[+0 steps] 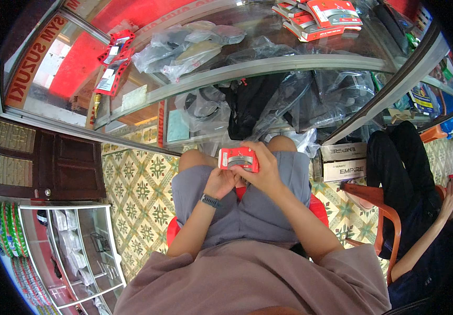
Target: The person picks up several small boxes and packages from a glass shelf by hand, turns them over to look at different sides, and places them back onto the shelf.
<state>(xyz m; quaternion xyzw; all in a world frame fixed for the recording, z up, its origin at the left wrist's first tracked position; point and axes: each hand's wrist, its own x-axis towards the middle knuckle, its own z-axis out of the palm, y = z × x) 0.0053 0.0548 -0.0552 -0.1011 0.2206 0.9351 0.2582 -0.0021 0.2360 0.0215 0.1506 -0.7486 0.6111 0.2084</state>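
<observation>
Above my lap is a small red and white cardboard box [238, 158], printed with a picture of a curved grey part. My right hand [265, 167] grips it from the right side, thumb across the front and fingers over the top edge. Under its lower edge, my left hand [223, 183] holds the box too; some of its fingers are hidden. A dark wristwatch [211, 201] is on my left wrist.
Ahead stands a glass display case [226, 73] holding stacked red boxes [322, 19], plastic-wrapped parts [191, 45] and black bags [250, 102]. On the right, a seated person [403, 220] occupies an orange chair [391, 220] beside cartons [343, 162]. White shelving [84, 252] is at left.
</observation>
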